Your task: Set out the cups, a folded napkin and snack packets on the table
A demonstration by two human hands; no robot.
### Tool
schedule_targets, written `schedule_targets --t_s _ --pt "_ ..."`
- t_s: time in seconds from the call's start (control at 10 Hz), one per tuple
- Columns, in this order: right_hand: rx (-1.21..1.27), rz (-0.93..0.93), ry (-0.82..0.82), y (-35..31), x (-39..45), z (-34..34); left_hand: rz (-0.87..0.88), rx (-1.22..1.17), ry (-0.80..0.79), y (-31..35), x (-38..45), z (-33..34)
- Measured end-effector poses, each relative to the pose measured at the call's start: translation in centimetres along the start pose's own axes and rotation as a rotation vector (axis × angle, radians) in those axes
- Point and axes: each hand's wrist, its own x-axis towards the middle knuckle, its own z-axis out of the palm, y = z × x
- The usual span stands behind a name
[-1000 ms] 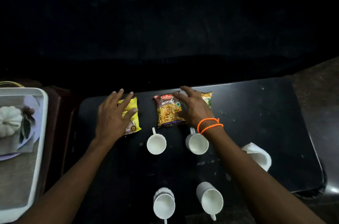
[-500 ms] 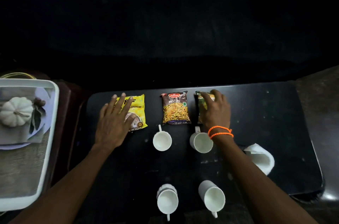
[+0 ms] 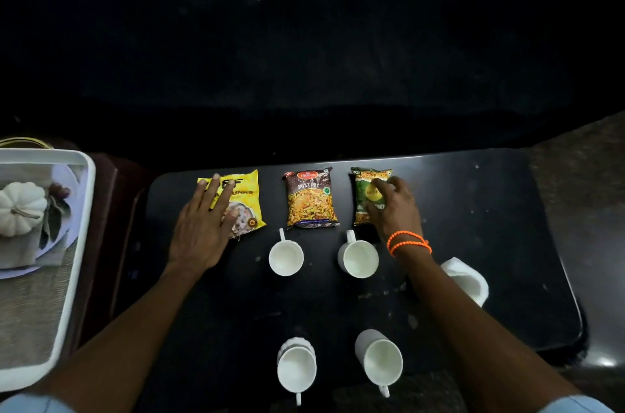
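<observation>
Three snack packets lie in a row at the far side of the black table [image 3: 490, 209]: a yellow packet [image 3: 245, 191], a brown Mixture packet [image 3: 311, 199] and a green packet [image 3: 367, 191]. My left hand [image 3: 203, 230] lies flat on the yellow packet's left half, fingers spread. My right hand [image 3: 397, 209] curls over the green packet's right side, fingers pinching it. Several white cups stand nearer to me: two below the packets [image 3: 286, 257] [image 3: 358, 258] and two at the near edge [image 3: 297, 368] [image 3: 380, 362]. A folded white napkin [image 3: 468, 280] lies to the right, partly behind my right forearm.
A white tray [image 3: 79, 243] sits off the table's left side, holding a white pumpkin ornament [image 3: 20, 208] on a plate. The table's right end beyond the napkin is bare dark surface. Everything behind the table is in darkness.
My right hand left the Mixture packet and moved right with the green packet, spacing the row. My left hand straightened the yellow packet. The view shifted slightly.
</observation>
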Motion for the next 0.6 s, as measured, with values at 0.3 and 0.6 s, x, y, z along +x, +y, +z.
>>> schedule_targets --t_s 0.3,0.6 --pt "0.013 0.028 0.002 0.5 0.0 0.5 0.068 0.051 0.003 -1.4 0.3 0.2" --pt "-0.118 -0.005 0.053 -0.1 0.4 -0.5 0.129 0.090 -0.004 -2.3 0.2 -1.4"
